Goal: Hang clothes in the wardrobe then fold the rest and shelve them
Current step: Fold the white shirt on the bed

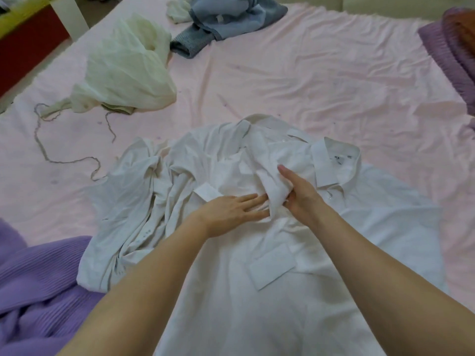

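Pink bedsheet (321, 80) (two hands, one white shirt (385, 227))

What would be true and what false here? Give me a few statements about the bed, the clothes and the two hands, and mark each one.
1. The white shirt lies spread on the pink sheet. True.
2. The left hand lies flat on the shirt with straight fingers. True.
3. The right hand hangs free and holds nothing. False: it grips a bunched fold of the white shirt.
4. The blue-grey garment lies at the far side of the bed. True.
5. The shirt collar is hidden under the purple cloth. False: the collar is in plain sight, label showing, and the purple cloth lies at the near left.
6. A cream sheer garment hangs on a hanger. False: it lies crumpled on the sheet.
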`<action>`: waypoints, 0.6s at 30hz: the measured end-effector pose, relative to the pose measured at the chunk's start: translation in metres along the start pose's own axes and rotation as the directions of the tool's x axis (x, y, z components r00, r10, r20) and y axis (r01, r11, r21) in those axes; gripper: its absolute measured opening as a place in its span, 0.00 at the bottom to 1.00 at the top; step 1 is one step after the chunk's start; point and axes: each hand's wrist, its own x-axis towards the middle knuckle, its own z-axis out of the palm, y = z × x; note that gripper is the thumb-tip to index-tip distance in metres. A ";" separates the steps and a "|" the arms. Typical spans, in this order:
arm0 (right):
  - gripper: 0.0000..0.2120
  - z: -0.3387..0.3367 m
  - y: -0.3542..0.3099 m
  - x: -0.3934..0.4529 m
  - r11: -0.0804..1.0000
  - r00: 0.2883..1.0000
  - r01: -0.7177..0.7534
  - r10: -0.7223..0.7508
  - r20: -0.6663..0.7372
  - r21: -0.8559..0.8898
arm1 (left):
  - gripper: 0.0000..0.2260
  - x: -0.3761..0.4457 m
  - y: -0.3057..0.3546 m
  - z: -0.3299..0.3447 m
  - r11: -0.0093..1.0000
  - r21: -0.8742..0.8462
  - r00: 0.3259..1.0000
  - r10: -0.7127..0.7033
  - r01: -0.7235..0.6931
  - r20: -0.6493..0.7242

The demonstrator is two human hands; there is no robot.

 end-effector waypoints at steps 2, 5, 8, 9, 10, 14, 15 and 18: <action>0.17 -0.015 0.011 -0.005 0.965 1.000 0.005 -0.001 0.016 -0.261 | 0.30 -0.002 0.010 0.009 0.999 0.045 0.998 0.012 -0.015 0.069; 0.17 -0.026 0.007 -0.013 0.969 0.991 0.100 -0.117 -0.060 -0.226 | 0.26 -0.002 0.017 0.016 0.991 0.006 0.990 -0.134 0.134 0.042; 0.24 -0.038 -0.005 -0.034 0.958 0.971 0.236 -0.226 -0.078 0.161 | 0.22 -0.001 0.021 0.016 0.944 -0.019 0.941 -0.331 0.330 -0.073; 0.22 -0.047 -0.002 -0.042 0.943 0.967 0.248 -0.227 -0.115 0.224 | 0.22 0.001 0.023 0.016 0.927 -0.030 0.922 -0.376 0.374 -0.098; 0.19 -0.059 0.006 -0.051 0.944 0.963 0.243 -0.207 -0.172 0.225 | 0.23 0.003 0.029 0.016 0.915 -0.042 0.908 -0.404 0.402 -0.107; 0.09 -0.115 0.055 -0.083 0.976 0.846 -0.143 0.034 -0.532 -0.166 | 0.30 0.013 0.060 0.016 0.916 -0.018 0.916 -0.400 0.400 -0.035; 0.08 -0.128 0.063 -0.095 0.906 0.762 -0.272 -0.002 -0.647 -0.324 | 0.30 0.016 0.072 0.016 0.922 -0.004 0.922 -0.387 0.387 0.001; 0.15 -0.139 0.067 -0.119 0.689 0.644 -0.304 -0.360 -0.675 -0.658 | 0.26 0.022 0.095 0.020 0.912 -0.012 0.908 -0.406 0.409 0.099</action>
